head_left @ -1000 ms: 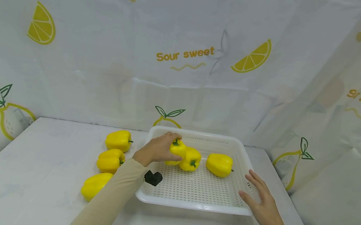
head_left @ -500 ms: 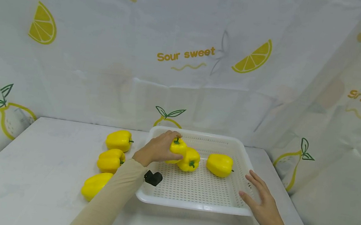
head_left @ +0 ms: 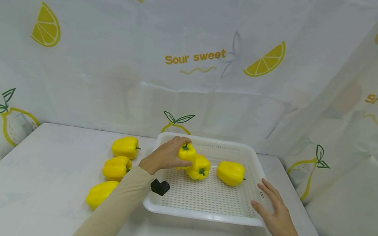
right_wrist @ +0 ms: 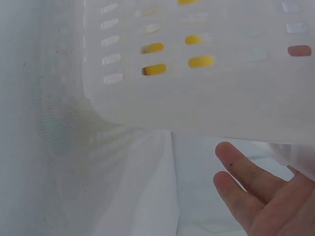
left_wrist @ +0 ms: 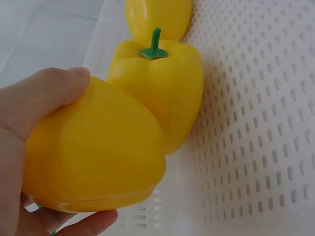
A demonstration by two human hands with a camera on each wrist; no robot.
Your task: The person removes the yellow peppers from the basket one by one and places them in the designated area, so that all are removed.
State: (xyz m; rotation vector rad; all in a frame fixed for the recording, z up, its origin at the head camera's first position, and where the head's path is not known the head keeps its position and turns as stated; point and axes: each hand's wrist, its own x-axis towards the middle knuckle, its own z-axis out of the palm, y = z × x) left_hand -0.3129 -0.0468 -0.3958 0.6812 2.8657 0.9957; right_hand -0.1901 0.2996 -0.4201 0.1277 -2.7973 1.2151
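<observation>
My left hand is curled around a yellow bell pepper, thumb over the top and fingers underneath, as the left wrist view shows. I hold it low over the far left part of the white perforated basket, pressed against a 2nd pepper that lies on the basket floor. My right hand is flat and relaxed, fingers straight, resting against the basket's right rim and holding nothing; the right wrist view shows only fingertips beside the slotted wall.

I judge the held pepper light and hollow, with a stiff but slightly yielding wall and a smooth, waxy skin that could slip under a loose pinch. A broad wrap around the body, as now, looks safer than taking the short green stem, which could snap.

It is bright, even yellow, blocky and lobed, glossy, with a faint seam along its lower edge in the wrist view; its green stem points upward in the head view.

A 3rd pepper lies further right in the basket, apart from the pair. 3 more peppers lie in a row on the white table left of the basket. A lemon-printed cloth hangs behind.
</observation>
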